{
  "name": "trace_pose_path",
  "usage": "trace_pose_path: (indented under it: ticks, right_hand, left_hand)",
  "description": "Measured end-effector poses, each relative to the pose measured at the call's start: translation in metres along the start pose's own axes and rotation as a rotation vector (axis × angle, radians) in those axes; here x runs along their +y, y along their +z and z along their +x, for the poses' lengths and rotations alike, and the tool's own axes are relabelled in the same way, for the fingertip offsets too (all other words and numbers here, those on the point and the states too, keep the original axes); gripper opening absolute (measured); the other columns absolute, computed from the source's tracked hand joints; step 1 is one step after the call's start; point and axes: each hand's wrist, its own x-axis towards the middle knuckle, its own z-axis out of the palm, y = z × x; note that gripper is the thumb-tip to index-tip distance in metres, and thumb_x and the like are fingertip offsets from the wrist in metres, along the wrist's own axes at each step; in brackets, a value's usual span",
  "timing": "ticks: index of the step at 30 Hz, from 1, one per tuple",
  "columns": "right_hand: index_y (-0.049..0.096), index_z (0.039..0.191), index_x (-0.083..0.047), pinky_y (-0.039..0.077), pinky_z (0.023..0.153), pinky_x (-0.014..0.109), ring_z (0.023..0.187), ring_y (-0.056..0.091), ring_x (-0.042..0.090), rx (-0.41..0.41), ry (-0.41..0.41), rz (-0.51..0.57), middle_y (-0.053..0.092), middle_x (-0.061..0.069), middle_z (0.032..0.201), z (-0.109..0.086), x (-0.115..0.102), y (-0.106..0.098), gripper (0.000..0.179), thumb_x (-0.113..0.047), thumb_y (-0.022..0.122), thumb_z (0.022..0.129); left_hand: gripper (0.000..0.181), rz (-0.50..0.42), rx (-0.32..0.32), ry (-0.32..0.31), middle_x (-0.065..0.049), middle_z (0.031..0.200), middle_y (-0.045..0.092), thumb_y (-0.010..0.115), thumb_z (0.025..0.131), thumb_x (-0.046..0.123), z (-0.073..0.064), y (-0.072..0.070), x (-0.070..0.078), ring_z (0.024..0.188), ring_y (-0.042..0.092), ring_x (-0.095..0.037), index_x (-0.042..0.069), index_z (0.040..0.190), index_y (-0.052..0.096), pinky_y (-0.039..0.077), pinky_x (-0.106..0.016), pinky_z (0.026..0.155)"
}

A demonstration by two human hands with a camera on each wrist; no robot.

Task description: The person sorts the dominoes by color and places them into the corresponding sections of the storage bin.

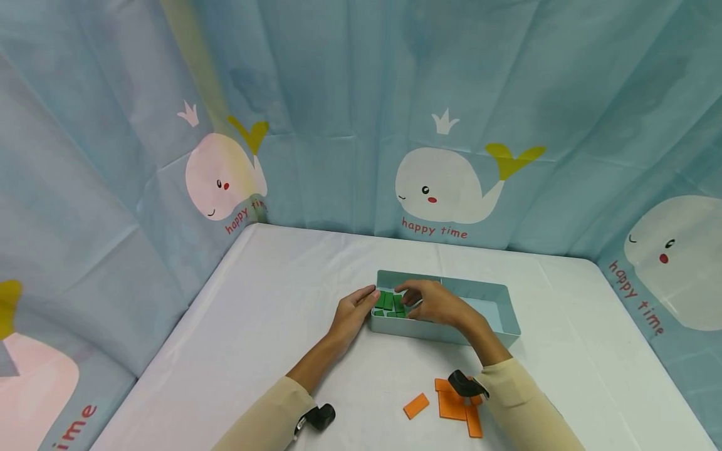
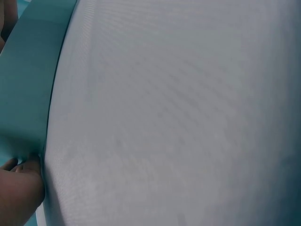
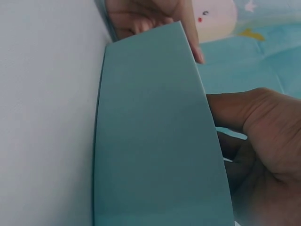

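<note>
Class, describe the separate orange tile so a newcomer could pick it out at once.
On the white table, find the long blue box. Below it in the head view lies a group of orange tiles. The lone orange tile lies just left of that group, touching none of its pieces.

Red "happy time" txt (image 1: pixel 434 228) on blue backdrop (image 1: pixel 338 81).
Full & legible under ctr whale (image 1: pixel 437 178), again by R whale (image 1: pixel 690 263); same wording under back-L whale (image 1: pixel 217 172), last letter unclear; near-L print (image 1: pixel 45 376) shows only "ime", rest cut off.
</note>
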Motion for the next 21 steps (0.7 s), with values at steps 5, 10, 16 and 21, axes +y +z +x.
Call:
trace_pose_path:
  ticks: [5,10,16,21]
  right_hand:
    - [0.061,0.144,-0.001,0.063,0.094,0.046,0.116,0.071,0.037,0.058,-0.029,0.045,0.072,0.020,0.125,-0.009,0.003,-0.001,0.055,0.000,0.080,0.092]
    - [0.064,0.144,-0.009,0.063,0.096,0.046,0.118,0.069,0.038,0.126,-0.017,0.139,0.071,0.020,0.127,-0.018,0.007,0.000,0.054,-0.002,0.081,0.093]
    - [0.066,0.141,-0.013,0.063,0.094,0.037,0.117,0.070,0.041,0.196,-0.045,0.211,0.072,0.021,0.126,-0.030,0.012,0.003,0.051,-0.001,0.080,0.093]
    - [0.067,0.140,-0.014,0.062,0.094,0.030,0.116,0.070,0.043,0.244,-0.084,0.238,0.072,0.021,0.126,-0.039,0.014,0.004,0.050,0.000,0.079,0.094]
  left_hand:
    - [0.066,-0.012,0.001,-0.006,-0.016,0.156,0.056,0.065,0.107,0.044,0.002,-0.001,-0.002,0.147,0.052,-0.028,0.002,0.156,0.051,0.043,-0.044,0.122]
    - [0.067,-0.018,0.006,0.003,-0.018,0.155,0.057,0.066,0.107,0.043,0.003,-0.001,-0.004,0.147,0.052,-0.029,-0.001,0.156,0.050,0.043,-0.044,0.122]
    - [0.066,-0.023,0.009,-0.004,-0.016,0.155,0.057,0.067,0.106,0.042,0.003,-0.001,-0.003,0.147,0.052,-0.027,0.001,0.155,0.051,0.043,-0.043,0.122]
    - [0.067,-0.016,0.007,-0.005,-0.016,0.155,0.057,0.067,0.106,0.043,0.003,-0.001,-0.001,0.147,0.051,-0.028,0.000,0.156,0.050,0.042,-0.043,0.123]
